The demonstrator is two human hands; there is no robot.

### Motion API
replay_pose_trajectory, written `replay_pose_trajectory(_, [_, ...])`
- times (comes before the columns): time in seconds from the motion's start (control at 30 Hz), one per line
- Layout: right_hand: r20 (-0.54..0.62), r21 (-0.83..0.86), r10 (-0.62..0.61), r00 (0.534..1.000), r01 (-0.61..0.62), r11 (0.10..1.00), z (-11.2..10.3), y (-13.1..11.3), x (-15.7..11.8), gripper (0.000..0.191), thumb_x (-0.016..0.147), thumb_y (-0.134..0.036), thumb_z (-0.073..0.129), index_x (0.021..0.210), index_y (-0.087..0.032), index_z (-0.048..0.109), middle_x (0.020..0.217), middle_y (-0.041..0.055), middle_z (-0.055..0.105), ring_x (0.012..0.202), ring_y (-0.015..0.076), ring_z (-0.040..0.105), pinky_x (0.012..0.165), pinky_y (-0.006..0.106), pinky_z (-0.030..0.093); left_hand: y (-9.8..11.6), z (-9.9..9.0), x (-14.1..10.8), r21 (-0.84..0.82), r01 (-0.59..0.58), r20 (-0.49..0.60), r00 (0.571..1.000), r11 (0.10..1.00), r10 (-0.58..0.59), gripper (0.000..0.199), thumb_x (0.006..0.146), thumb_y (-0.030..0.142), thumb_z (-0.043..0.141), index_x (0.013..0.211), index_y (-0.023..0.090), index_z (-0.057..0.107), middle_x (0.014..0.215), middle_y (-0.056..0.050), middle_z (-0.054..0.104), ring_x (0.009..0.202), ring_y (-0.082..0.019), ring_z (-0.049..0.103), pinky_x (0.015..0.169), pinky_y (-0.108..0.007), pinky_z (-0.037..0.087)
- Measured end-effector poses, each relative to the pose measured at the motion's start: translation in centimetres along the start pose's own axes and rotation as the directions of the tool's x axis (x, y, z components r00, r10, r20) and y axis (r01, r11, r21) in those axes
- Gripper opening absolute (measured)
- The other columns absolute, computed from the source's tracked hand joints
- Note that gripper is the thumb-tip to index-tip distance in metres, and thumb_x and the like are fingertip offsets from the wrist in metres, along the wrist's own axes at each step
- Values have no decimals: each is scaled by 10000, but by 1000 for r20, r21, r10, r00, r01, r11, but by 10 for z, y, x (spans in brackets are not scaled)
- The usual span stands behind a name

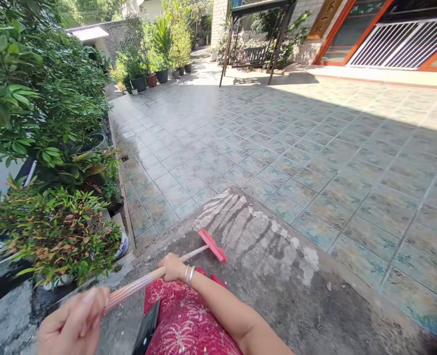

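- the left hand [74, 320] is seen at the lower left edge of the view, with its fingers closed around the end of the striped handle [137, 288].
- the right hand [172, 267] is clenched around the same handle further forward, and two metal bangles [188, 275] are worn on its wrist.
- the pink push broom [213, 245] is held out ahead, with its head just beside the pale streaks [255, 236] on the concrete slab [277, 305]; contact of the bristles with the slab cannot be told.
- the slab edge is near the broom head, and there it meets the tiled floor [277, 162]; much open room is seen on the tiles beyond this edge.
- potted shrubs [55, 236] are placed along the left side, near the left hand and the handle end.
- a black flat object [147, 328] is seen against the red patterned clothing [181, 315], below the handle.
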State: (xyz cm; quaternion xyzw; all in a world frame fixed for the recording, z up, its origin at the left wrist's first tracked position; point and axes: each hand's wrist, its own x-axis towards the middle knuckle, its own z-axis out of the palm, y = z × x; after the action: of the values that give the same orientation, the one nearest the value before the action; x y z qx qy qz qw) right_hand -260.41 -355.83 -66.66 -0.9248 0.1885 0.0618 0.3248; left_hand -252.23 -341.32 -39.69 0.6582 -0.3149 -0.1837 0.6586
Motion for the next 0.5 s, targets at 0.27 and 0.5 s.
replay_pose_trajectory(0.27, [-76, 41, -171, 982, 175, 984, 40, -19, 59, 144, 786, -251, 731, 669, -190, 672, 624, -1, 675, 613, 169, 611, 600, 262, 395, -16, 2, -16, 265, -542, 525, 775, 797, 352, 440, 845, 74, 637, 477, 188, 422, 416, 55, 421, 359, -88, 410, 441, -236, 422])
replay_pose_trajectory(0.5, [-435, 122, -257, 863, 339, 933, 6, -46, 96, 391, 906, -228, 636, 564, -202, 448, 612, -21, 544, 651, 128, 503, 637, 230, 380, -22, 18, -47, 218, -361, 454, 860, 907, 233, 462, 879, 184, 673, 480, 244, 449, 441, 49, 410, 370, -116, 393, 397, -279, 346])
